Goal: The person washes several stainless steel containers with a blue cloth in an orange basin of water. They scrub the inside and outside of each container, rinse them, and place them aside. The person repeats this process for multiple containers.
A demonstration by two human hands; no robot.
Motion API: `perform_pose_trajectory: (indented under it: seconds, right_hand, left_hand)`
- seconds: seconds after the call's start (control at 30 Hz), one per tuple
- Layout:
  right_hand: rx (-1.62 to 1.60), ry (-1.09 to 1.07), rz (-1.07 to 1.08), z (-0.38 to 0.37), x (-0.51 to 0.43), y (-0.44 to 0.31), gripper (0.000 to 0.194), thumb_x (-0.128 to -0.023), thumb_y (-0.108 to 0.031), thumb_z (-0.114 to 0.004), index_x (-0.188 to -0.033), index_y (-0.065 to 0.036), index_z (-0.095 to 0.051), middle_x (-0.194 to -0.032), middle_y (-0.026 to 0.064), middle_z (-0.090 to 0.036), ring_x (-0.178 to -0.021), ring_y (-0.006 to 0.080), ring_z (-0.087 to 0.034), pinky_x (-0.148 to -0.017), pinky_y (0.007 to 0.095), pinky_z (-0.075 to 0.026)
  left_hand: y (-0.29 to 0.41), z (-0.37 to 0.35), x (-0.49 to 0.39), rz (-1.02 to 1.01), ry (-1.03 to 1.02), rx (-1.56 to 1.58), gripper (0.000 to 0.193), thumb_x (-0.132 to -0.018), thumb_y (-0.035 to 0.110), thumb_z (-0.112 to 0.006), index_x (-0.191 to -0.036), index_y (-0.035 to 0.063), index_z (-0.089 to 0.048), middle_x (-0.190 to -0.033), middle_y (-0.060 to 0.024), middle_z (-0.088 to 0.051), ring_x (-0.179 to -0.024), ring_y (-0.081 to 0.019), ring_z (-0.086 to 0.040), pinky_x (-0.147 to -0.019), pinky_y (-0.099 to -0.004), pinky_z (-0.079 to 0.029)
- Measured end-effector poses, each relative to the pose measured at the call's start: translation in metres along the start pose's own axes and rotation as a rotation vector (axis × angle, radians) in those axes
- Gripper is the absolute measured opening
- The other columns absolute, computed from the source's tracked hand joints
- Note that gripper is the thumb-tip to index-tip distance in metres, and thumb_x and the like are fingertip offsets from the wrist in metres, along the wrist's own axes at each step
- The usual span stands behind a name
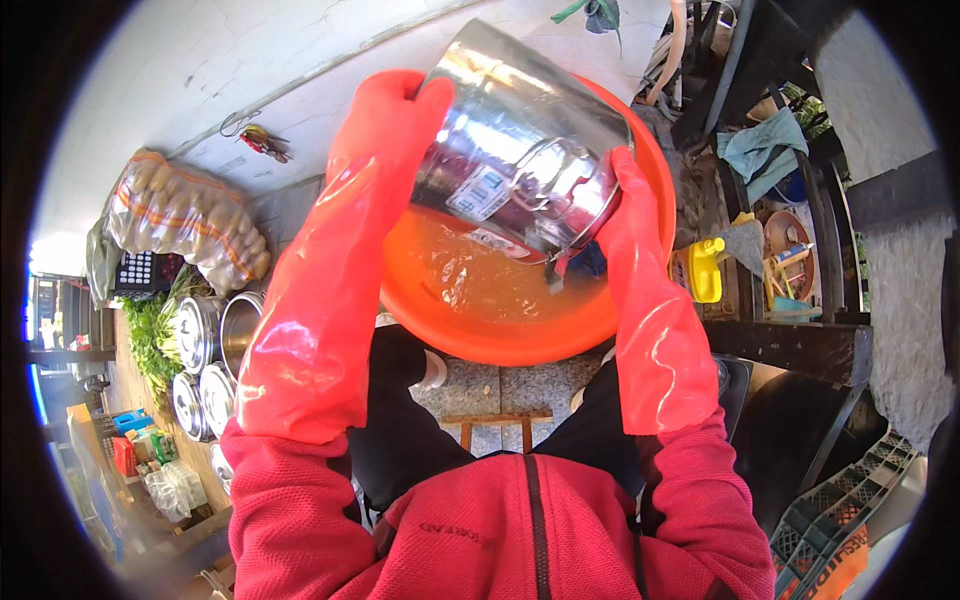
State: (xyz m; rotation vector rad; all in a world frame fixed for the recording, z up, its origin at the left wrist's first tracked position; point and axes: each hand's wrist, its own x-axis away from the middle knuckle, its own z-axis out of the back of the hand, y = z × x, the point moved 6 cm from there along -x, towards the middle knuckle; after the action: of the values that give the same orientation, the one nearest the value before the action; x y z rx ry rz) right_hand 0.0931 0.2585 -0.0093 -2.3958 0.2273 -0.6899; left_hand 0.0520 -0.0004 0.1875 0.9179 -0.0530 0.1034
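Both my hands wear long red rubber gloves and hold a shiny stainless steel pot point(480, 135), tilted on its side above an orange plastic basin point(517, 349). My left hand point(409, 112) grips the pot's left side, with the thumb on the outer wall. At the pot's lower right end is my right hand point(626, 195), gripping its edge. The pot has a metal wire handle point(536, 176) and a label bearing writing. Cloudy water point(480, 277) fills the lower part of the basin. Something dark blue lies in the basin beside my right hand, mostly hidden.
At the left lie a mesh sack of round produce point(187, 217), leafy greens point(154, 337) and several metal pots with lids point(199, 337). A yellow plastic bottle point(703, 270) stands right of the basin, near a dark wooden frame point(795, 349). A black plastic crate point(840, 502) is at lower right.
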Motion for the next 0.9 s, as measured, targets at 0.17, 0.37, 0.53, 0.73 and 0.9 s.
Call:
perform_pose_trajectory:
  seconds: [0.17,0.37,0.53,0.73,0.9]
  right_hand:
    - [0.291,-0.063,0.156,-0.007,-0.009,0.007,0.047,-0.094,-0.021,-0.081,-0.135,-0.003,-0.065,-0.120,0.0087,-0.072,-0.107,0.0240,-0.067,-0.096,0.0438,-0.055]
    - [0.464,-0.105,0.155,-0.018,-0.014,0.027,0.046,-0.094,-0.019,-0.080,-0.133,0.000,-0.064,-0.120,0.0114,-0.072,-0.108,0.0214,-0.065,-0.099,0.0392,-0.050]
    - [0.493,-0.205,0.201,-0.042,0.000,0.046,0.050,-0.099,-0.019,-0.077,-0.141,0.001,-0.059,-0.124,0.0112,-0.071,-0.112,0.0201,-0.065,-0.101,0.0392,-0.051]
    - [0.596,-0.502,0.171,-0.059,0.029,0.045,0.040,-0.104,-0.018,-0.072,-0.138,0.000,-0.059,-0.119,0.0096,-0.067,-0.114,0.0196,-0.063,-0.105,0.0370,-0.050]
    - [0.620,-0.335,0.266,-0.003,0.006,-0.013,0.043,-0.108,-0.030,-0.065,-0.142,-0.004,-0.060,-0.129,0.0131,-0.070,-0.121,0.0239,-0.068,-0.109,0.0401,-0.051]
  left_hand:
    - [-0.070,-0.019,-0.030,0.007,0.052,0.108,0.043,-0.097,0.036,-0.063,-0.099,-0.0044,-0.076,-0.085,-0.0100,-0.073,-0.079,-0.0221,-0.071,-0.081,-0.0390,-0.052]
    - [-0.135,-0.032,-0.047,0.123,0.039,0.109,0.035,-0.097,0.030,-0.063,-0.099,-0.0017,-0.077,-0.094,-0.0135,-0.079,-0.090,-0.0263,-0.074,-0.087,-0.0401,-0.053]
    - [-0.133,-0.031,-0.064,-0.144,0.164,-0.341,0.042,-0.098,0.033,-0.073,-0.126,0.0014,-0.074,-0.122,-0.0172,-0.077,-0.114,-0.0348,-0.070,-0.103,-0.0427,-0.052]
    - [-0.079,-0.088,-0.039,-0.659,0.136,-0.126,0.061,-0.088,0.033,-0.084,-0.137,0.0002,-0.067,-0.143,-0.0206,-0.066,-0.134,-0.0399,-0.061,-0.111,-0.0470,-0.050]
    - [-0.060,-0.122,-0.035,-0.688,0.092,-0.360,0.075,-0.083,0.036,-0.088,-0.144,0.0005,-0.062,-0.150,-0.0196,-0.061,-0.141,-0.0399,-0.055,-0.117,-0.0484,-0.045]
